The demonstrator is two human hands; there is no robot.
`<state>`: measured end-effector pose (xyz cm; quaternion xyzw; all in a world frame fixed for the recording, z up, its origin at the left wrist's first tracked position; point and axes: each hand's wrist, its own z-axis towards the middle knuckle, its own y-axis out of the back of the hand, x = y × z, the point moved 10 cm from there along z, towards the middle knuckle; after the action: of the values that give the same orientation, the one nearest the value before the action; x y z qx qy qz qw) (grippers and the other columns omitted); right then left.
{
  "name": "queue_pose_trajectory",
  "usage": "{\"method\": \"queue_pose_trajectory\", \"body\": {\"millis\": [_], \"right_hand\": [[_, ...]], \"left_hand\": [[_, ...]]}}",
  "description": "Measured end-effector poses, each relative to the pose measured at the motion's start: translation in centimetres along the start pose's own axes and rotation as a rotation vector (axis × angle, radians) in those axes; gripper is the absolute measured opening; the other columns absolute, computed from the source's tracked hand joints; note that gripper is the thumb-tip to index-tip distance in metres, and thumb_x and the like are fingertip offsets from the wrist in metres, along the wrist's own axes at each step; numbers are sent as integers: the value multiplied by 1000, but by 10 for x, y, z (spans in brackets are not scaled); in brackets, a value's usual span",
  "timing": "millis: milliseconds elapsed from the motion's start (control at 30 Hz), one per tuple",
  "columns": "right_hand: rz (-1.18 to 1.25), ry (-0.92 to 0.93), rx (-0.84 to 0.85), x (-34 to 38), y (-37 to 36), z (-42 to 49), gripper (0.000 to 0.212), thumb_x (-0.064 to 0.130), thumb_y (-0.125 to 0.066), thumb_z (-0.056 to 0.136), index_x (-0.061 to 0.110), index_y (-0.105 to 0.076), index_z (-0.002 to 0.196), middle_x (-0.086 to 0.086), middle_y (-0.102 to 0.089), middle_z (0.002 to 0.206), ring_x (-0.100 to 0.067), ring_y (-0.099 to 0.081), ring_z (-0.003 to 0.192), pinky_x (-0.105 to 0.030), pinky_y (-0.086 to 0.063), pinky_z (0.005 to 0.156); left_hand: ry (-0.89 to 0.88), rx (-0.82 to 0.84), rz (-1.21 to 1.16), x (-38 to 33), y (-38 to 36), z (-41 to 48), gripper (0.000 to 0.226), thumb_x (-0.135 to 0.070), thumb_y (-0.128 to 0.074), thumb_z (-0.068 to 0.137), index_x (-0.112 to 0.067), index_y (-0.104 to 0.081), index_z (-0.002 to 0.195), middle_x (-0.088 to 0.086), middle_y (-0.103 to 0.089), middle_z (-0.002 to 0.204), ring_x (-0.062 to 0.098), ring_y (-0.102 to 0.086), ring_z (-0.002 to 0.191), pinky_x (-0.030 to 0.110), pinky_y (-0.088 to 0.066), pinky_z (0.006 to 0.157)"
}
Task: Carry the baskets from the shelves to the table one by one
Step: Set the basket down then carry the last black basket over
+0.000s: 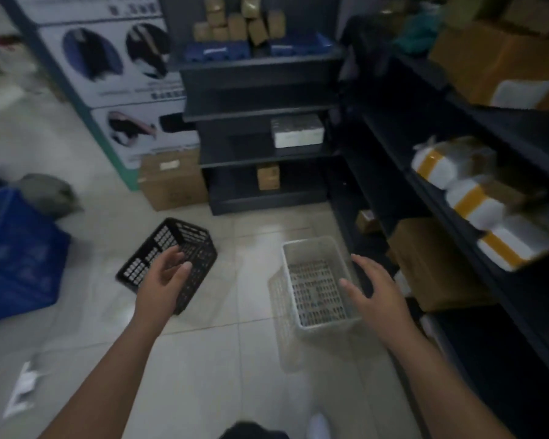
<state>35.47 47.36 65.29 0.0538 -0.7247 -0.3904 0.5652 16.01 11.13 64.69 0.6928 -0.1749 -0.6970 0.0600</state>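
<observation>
A black perforated basket (187, 236) sits tilted low over the tiled floor at centre left. My left hand (164, 280) is in front of its near side, fingers curled and apart, gripping nothing that I can see. A white perforated basket (314, 280), blurred, stands upright low at centre right with its opening facing up. My right hand (374, 293) hovers at its right rim, fingers spread and thumb over the rim. Whether either hand touches its basket is unclear. No table is in view.
Dark shelving (260, 112) stands straight ahead with small boxes on it. A second dark shelf unit (441, 198) runs along the right, holding taped parcels (476, 198) and cardboard boxes. A blue crate (19, 258) sits at left. A cardboard box (171, 182) stands on the floor.
</observation>
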Motion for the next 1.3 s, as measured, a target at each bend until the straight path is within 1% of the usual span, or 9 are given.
{"method": "queue_pose_trajectory", "body": {"millis": [133, 233, 467, 567, 700, 800, 933, 1133, 1300], "right_hand": [[-16, 69, 116, 32, -48, 79, 61, 49, -61, 89, 24, -49, 143, 0, -48, 147, -17, -45, 135, -46, -40, 110], [-5, 106, 198, 59, -92, 121, 55, 43, -63, 91, 25, -49, 142, 2, -49, 145, -16, -46, 133, -45, -41, 110], [-21, 114, 307, 110, -237, 236, 53, 40, -63, 92, 26, -50, 141, 5, -50, 140, -11, -46, 129, -40, -40, 109], [-38, 68, 321, 128, -313, 295, 53, 42, -61, 92, 29, -47, 142, 13, -45, 131, -7, -43, 122, -37, -40, 107], [-35, 13, 310, 143, -415, 378, 56, 46, -62, 90, 29, -49, 141, 6, -50, 143, -13, -49, 129, -45, -43, 108], [-43, -31, 321, 145, -487, 434, 58, 47, -62, 90, 28, -47, 143, 5, -50, 145, -13, -49, 131, -43, -43, 109], [-71, -79, 331, 119, -578, 504, 58, 45, -63, 90, 24, -48, 143, 2, -53, 144, -15, -51, 129, -39, -43, 108], [-149, -79, 409, 22, -730, 597, 59, 43, -62, 92, 19, -48, 143, -3, -54, 142, -18, -52, 126, -38, -43, 107], [-199, -7, 477, -54, -870, 675, 61, 44, -61, 92, 16, -46, 144, -10, -53, 142, -24, -53, 126, -38, -43, 105]], "left_hand": [[89, -138, 15, 27, 30, 30, 39, -22, -61, 95, -19, -55, 134, 4, -63, 126, 2, -60, 105, 20, -44, 87], [145, -211, 36, 53, 53, 53, 41, -20, -61, 95, -17, -55, 136, 3, -63, 126, -4, -59, 102, 14, -42, 82], [273, -291, 32, 144, 119, 163, 38, -29, -60, 95, -29, -53, 133, -2, -61, 129, 13, -59, 112, 29, -43, 91], [325, -298, 22, 199, 147, 234, 37, -30, -60, 95, -31, -52, 131, -1, -61, 130, 9, -59, 110, 28, -42, 91], [433, -300, 13, 274, 184, 327, 38, -31, -61, 94, -31, -52, 131, 0, -61, 131, 3, -58, 105, 26, -41, 88], [517, -303, 40, 330, 203, 382, 45, -35, -61, 94, -26, -50, 137, -1, -60, 132, 13, -58, 110, 31, -41, 91], [640, -335, 54, 421, 206, 428, 48, -39, -62, 93, -25, -51, 137, 0, -60, 130, 16, -57, 112, 31, -42, 91], [907, -491, 39, 597, 182, 441, 62, -56, -66, 82, -29, -51, 136, -3, -61, 131, 18, -59, 116, 50, -45, 104], [1017, -694, 29, 731, 162, 453, 69, -49, -67, 87, -20, -43, 145, 2, -53, 141, 17, -51, 121, 36, -41, 101]]}}
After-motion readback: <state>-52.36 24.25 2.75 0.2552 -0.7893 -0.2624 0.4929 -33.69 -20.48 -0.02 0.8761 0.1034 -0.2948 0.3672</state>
